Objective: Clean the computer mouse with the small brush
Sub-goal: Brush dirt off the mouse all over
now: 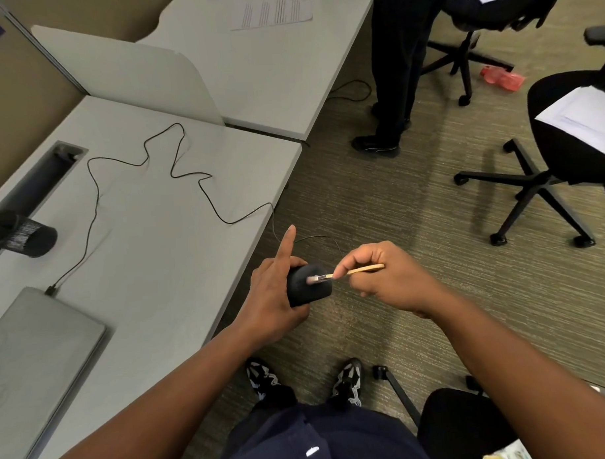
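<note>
Head view of a seated person working just off the near edge of a grey table point(150, 234). The left hand point(272, 299) grips a black computer mouse point(308, 285), held in the air beside the table edge and above the carpet; its fingers curl round the far side of the mouse body, while the index finger point(288, 242) points straight up, clear of the mouse. The right hand point(385, 278) pinches a small brush point(347, 272) with a pale wooden handle between thumb and curled fingers; the handle runs roughly level, and the light bristle end touches the upper surface of the mouse. The two hands are near each other, joined only through brush and mouse.

The mouse cable point(175, 165) runs from the mouse up over the table edge, winds in loose loops across the table top and ends at a plug beside a closed grey laptop point(38, 355) at the near left. A black mesh pen holder point(21, 234) stands at the left edge, next to a cable slot point(45, 173) in the table. On the carpet to the right stand black office chairs point(546, 172), one carrying sheets of paper point(578, 120). A second person's dark-trousered legs point(391, 71) stand by the far table.
</note>
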